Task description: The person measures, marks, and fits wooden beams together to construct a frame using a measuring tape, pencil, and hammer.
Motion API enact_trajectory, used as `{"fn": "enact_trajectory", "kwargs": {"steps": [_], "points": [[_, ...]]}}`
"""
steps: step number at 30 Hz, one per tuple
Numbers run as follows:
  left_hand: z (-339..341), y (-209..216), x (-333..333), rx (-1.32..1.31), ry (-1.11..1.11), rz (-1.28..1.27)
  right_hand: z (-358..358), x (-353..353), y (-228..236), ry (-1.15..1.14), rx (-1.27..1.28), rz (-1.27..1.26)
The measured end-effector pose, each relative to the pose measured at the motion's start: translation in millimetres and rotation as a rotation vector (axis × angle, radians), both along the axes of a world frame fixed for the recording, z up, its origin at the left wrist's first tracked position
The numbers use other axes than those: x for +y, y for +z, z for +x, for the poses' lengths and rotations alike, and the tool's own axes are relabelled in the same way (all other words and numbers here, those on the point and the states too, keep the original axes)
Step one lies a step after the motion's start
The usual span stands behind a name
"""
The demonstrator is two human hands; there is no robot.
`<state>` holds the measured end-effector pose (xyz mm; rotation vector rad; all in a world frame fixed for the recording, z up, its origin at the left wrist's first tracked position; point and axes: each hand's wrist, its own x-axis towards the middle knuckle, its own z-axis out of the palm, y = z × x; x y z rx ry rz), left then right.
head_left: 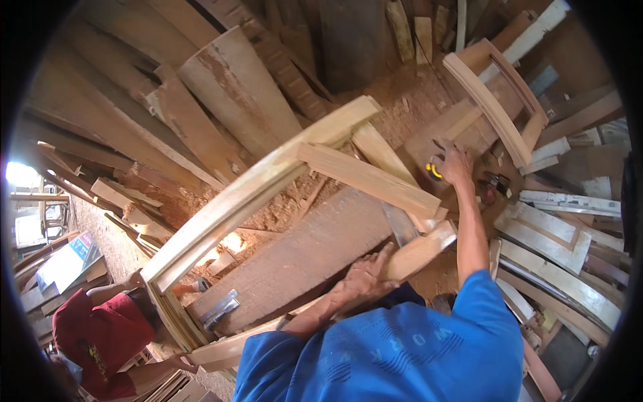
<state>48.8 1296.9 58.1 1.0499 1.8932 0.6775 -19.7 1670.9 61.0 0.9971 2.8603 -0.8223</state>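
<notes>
A large curved wooden frame (236,191) spans the middle of the view. My left hand (365,276) lies over its near rail, fingers curled across the edge close to the right corner. Stretched out to the far right, my right hand (455,164) has its fingers closed around a yellow and black tape measure (434,172), partly hidden by the hand. A short loose-looking wooden piece (368,177) slants across the frame's right end. Below it shows a flat grey metal strip (402,224), partly covered. A metal tool (221,308) lies inside the frame's left end.
A co-worker in a red shirt (104,325) has both hands at the frame's left end. Under it lies a broad brown plank (295,248). Another wooden frame (492,110) stands far right, a dark red object (495,186) near it. Boards (241,94) and offcuts (562,234) crowd around.
</notes>
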Motion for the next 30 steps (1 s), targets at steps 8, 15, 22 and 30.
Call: {"fn": "enact_trajectory", "kwargs": {"steps": [8,15,22,30], "points": [[-9,-24,27,-0.144,0.364,0.018,22,22,-49,0.058,-0.212,0.059],[-9,-26,21,0.112,0.589,-0.061,22,-38,29,0.299,0.253,0.061],[-22,2,-27,0.258,0.898,-0.018,23,-104,56,0.636,0.243,-0.081],[1,-27,-291,0.704,1.384,-0.398,-2,-196,73,0.843,0.227,-0.11]]}}
